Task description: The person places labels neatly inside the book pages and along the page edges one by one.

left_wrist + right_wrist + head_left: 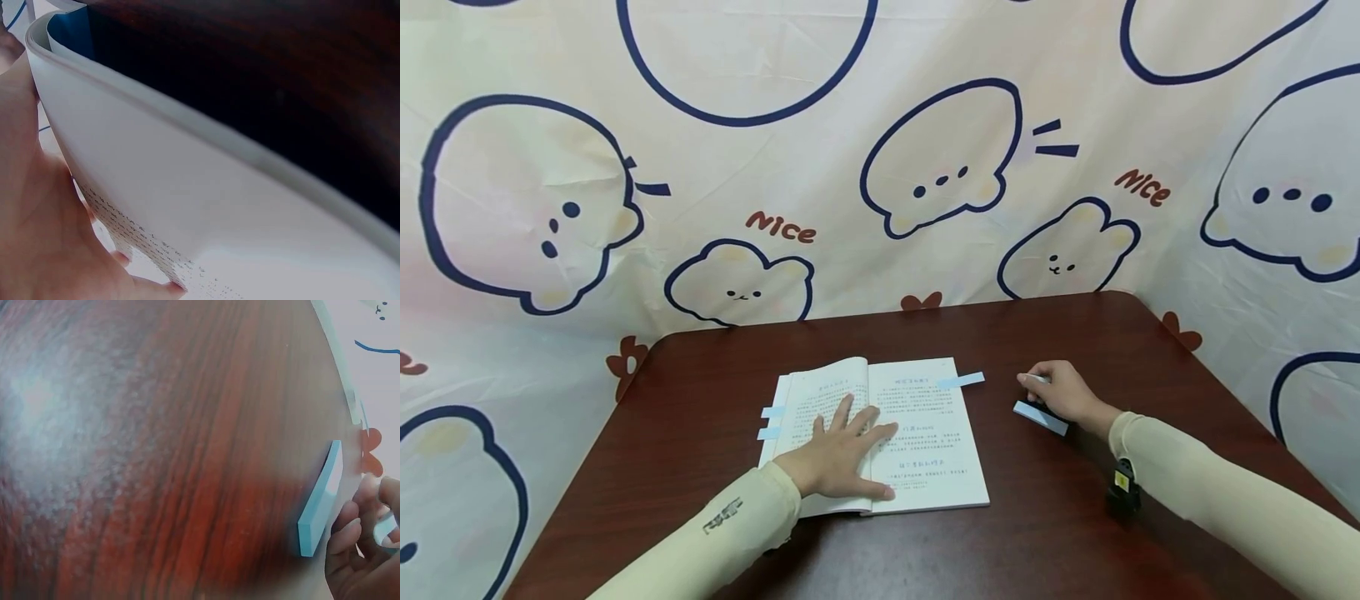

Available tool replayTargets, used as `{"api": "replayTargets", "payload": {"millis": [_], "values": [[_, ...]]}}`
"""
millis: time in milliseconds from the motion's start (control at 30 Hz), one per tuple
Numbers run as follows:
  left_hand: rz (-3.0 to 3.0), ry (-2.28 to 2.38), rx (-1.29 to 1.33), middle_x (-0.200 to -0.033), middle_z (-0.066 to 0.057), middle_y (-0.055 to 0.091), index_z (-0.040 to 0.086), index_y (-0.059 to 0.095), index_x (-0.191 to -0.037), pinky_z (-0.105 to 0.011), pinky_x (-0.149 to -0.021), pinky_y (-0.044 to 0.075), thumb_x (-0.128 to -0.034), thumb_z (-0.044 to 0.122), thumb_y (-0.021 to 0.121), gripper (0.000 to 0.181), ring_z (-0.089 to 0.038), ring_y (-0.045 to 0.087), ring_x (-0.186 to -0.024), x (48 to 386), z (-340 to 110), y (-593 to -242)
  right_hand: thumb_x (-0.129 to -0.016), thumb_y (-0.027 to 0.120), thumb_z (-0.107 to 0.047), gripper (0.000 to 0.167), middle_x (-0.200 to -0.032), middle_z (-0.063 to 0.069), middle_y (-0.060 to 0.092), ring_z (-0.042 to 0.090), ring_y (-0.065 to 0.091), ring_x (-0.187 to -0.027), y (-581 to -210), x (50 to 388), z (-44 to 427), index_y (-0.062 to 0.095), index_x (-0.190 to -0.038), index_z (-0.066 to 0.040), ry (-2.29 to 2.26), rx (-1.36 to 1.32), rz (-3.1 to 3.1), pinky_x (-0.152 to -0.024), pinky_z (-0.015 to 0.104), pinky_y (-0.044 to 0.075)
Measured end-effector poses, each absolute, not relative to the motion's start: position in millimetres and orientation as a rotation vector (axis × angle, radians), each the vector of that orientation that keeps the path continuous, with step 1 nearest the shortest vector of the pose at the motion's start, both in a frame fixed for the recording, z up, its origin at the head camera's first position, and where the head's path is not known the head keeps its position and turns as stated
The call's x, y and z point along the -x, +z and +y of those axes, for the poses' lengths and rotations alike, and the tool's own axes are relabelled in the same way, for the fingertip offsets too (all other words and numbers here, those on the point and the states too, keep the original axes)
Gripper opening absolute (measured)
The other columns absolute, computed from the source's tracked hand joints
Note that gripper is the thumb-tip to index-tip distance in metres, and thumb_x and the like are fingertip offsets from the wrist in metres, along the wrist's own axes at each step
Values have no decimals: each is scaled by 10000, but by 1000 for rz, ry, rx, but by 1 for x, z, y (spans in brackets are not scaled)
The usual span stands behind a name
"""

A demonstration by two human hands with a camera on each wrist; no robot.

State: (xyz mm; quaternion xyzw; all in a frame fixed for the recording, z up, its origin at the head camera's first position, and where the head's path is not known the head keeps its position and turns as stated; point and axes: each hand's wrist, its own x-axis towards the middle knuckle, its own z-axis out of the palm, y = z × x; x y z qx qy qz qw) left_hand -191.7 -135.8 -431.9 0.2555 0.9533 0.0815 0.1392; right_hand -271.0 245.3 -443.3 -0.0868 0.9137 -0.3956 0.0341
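An open book (917, 450) lies on the table with printed pages showing. My left hand (842, 450) rests on it with fingers spread across the middle fold; in the left wrist view the page edge curves up beside the palm. Light blue sticky notes stick out of the book, one sticky note (972, 379) at the upper right and two at the left edge. To the right, my right hand (1060, 390) pinches a small pale slip (385, 530) that looks like a sticky note. Just below that hand lies a light blue sticky note pad (1040, 418).
The dark red-brown table (700, 417) has a rounded far edge. Behind it hangs a pale curtain (835, 167) printed with cartoon animals. A black device (1123, 487) is strapped to the right wrist.
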Motion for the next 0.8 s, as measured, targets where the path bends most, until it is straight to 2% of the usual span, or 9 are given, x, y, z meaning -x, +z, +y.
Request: {"api": "replayTargets", "payload": {"millis": [133,300,567,800], "values": [[2751,233,-741,-1690,-72,226,328,329,-1582,-792,-1118,188,-795,779,635,957,-471,41,-1566,192,-136,-432,-1043,573,-223,242,-664,59,584,173,554,-628,-442,271,245,573,-960,5,-1287,266,2742,-583,275,442],[2750,225,-744,-1692,-72,222,332,324,-1583,-791,-1120,184,-800,772,637,951,-468,40,-1567,192,-136,-432,-1026,604,-215,265,-641,44,531,189,543,-611,-441,271,245,471,-900,-23,-1378,285,2679,-545,273,434],[2756,227,-746,-1688,-74,234,329,334,-1580,-793,-1115,191,-795,771,643,952,-472,48,-1565,194,-136,-431,-1022,611,-218,272,-686,69,554,164,524,-633,-435,267,241,482,-884,-22,-1362,283,2650,-568,272,431],[2751,230,-740,-1693,-74,220,332,328,-1583,-794,-1119,179,-794,773,645,958,-475,32,-1565,193,-136,-432,-985,670,-263,287,-627,-15,491,143,509,-631,-437,269,242,561,-896,-13,-1356,238,2633,-574,268,439]]}}
